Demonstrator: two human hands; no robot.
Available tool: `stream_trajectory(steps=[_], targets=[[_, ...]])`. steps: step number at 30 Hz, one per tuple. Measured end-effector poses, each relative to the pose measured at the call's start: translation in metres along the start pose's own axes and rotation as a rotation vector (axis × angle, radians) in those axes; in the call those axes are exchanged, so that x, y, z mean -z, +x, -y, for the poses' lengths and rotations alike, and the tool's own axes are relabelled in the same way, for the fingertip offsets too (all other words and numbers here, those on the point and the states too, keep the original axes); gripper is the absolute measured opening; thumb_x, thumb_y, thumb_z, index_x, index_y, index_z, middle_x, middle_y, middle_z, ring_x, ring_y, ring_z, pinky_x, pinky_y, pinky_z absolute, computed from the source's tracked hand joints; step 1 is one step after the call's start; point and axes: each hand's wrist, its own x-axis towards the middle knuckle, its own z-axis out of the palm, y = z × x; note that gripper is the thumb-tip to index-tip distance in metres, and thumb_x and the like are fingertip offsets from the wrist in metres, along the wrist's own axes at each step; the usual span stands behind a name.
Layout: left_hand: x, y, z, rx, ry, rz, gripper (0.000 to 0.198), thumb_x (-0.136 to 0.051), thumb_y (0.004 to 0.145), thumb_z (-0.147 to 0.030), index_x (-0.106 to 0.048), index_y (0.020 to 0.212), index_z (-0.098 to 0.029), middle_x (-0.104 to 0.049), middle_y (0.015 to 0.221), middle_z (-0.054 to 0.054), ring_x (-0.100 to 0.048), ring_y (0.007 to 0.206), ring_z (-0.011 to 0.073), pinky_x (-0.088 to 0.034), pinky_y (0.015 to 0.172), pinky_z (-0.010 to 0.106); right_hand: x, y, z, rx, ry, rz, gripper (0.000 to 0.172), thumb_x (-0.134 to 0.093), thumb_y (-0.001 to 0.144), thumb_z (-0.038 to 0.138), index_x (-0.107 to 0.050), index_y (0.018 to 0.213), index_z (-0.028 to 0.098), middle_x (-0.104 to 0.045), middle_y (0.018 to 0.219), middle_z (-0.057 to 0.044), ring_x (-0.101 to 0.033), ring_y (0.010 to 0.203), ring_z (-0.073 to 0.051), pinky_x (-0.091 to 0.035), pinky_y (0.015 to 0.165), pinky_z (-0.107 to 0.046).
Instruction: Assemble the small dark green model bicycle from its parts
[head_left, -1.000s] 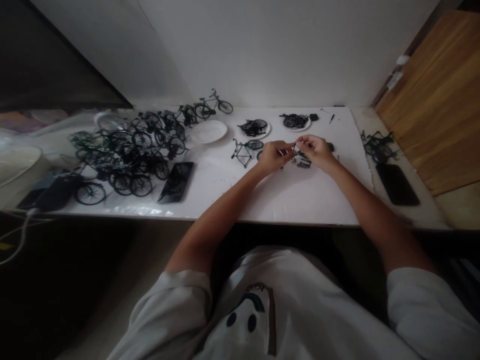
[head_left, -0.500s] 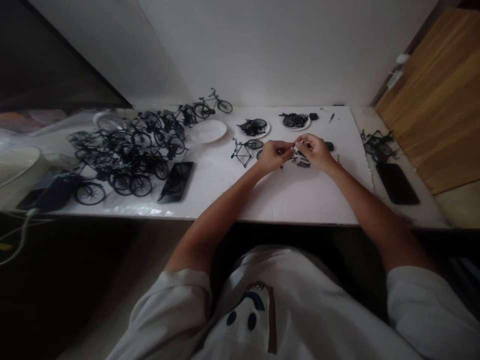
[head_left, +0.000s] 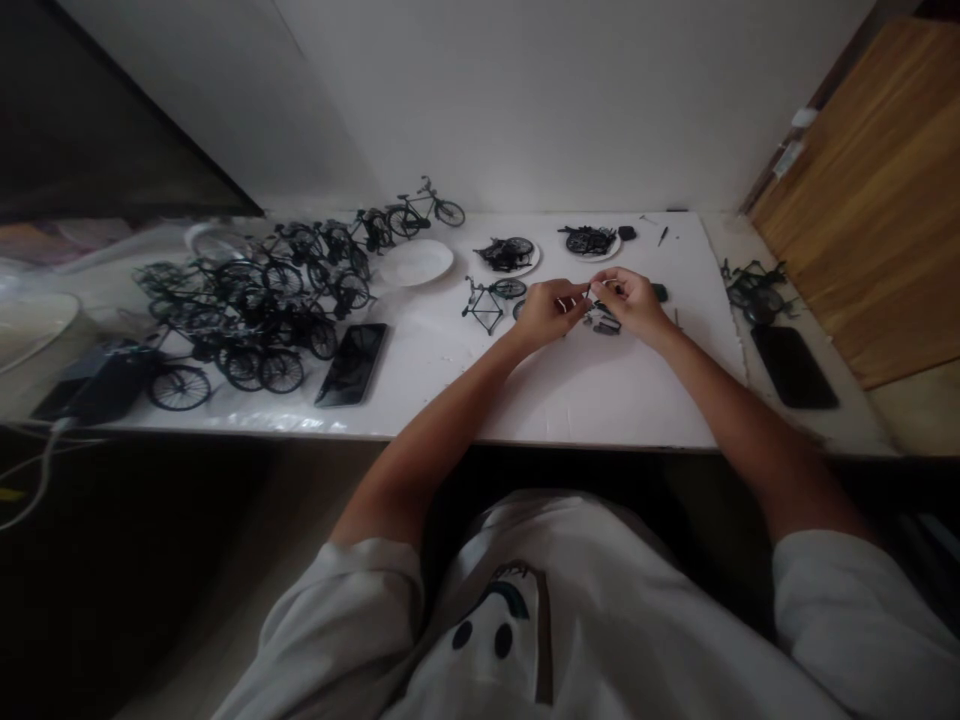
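My left hand (head_left: 551, 308) and my right hand (head_left: 630, 298) meet fingertip to fingertip above the white table. Both are closed in a pinch around a small dark piece too tiny to name. Just under them lie some small dark parts (head_left: 602, 322). A black miniature bicycle frame (head_left: 484, 307) rests left of my left hand, and a small wheel (head_left: 510, 288) lies by it. Beyond the hands, one white plate holds dark bicycle parts (head_left: 506, 253); another plate further right holds more bicycle parts (head_left: 590, 240). A green object (head_left: 659, 292) shows partly behind my right hand.
Many miniature bicycles (head_left: 255, 290) crowd the table's left side, near a white plate (head_left: 424, 264) and a phone (head_left: 352, 365). At right are another dark phone (head_left: 795, 367), more bicycle parts (head_left: 757, 290) and a wooden panel (head_left: 877, 200). A thin dark tool (head_left: 663, 236) lies at the back.
Both hands stay in nearly the same place, with only a slight shift at the fingertips. Nothing else has visibly moved.
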Motion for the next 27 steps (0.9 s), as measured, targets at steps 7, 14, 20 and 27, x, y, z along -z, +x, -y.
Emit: stream_trajectory(steps=[7,14,20,27], targets=[[0.002,0.0,-0.002,0.027,-0.033,0.008,0.028,-0.072,0.099,-0.039,-0.089,0.111,-0.021,-0.078,0.085,0.006,-0.065,0.071,0.0144,-0.05,0.069,0.025,0.001,0.0,-0.004,-0.004,-0.002,0.015,0.05,-0.074,0.09,0.073,-0.064,0.108,0.027,-0.046,0.07,0.005,-0.035,0.058,-0.014,-0.026,0.055,-0.03],[0.002,0.0,0.002,0.046,-0.162,-0.018,0.041,-0.075,0.099,-0.057,-0.089,0.101,-0.019,-0.076,0.077,0.005,-0.062,0.067,0.0132,-0.047,0.065,0.025,0.0,-0.001,-0.002,-0.045,0.098,0.036,0.056,-0.081,0.085,0.075,-0.063,0.108,0.027,-0.048,0.067,0.007,-0.033,0.055,-0.012,-0.025,0.05,-0.028],[-0.006,0.001,0.013,0.06,-0.333,-0.038,0.051,-0.081,0.092,-0.067,-0.088,0.096,-0.017,-0.081,0.081,0.007,-0.068,0.067,0.0135,-0.053,0.065,0.026,0.0,0.0,-0.004,-0.068,0.147,0.027,0.063,-0.086,0.079,0.079,-0.066,0.105,0.026,-0.052,0.065,0.006,-0.032,0.052,-0.01,-0.022,0.047,-0.025],[-0.011,0.003,0.02,0.152,-0.436,-0.051,0.049,-0.089,0.088,-0.059,-0.083,0.101,-0.013,-0.082,0.084,0.009,-0.075,0.071,0.0144,-0.059,0.068,0.025,-0.003,-0.002,0.001,-0.049,0.237,0.024,0.055,-0.075,0.089,0.079,-0.066,0.103,0.027,-0.038,0.062,0.009,-0.026,0.051,-0.01,-0.019,0.046,-0.024]])
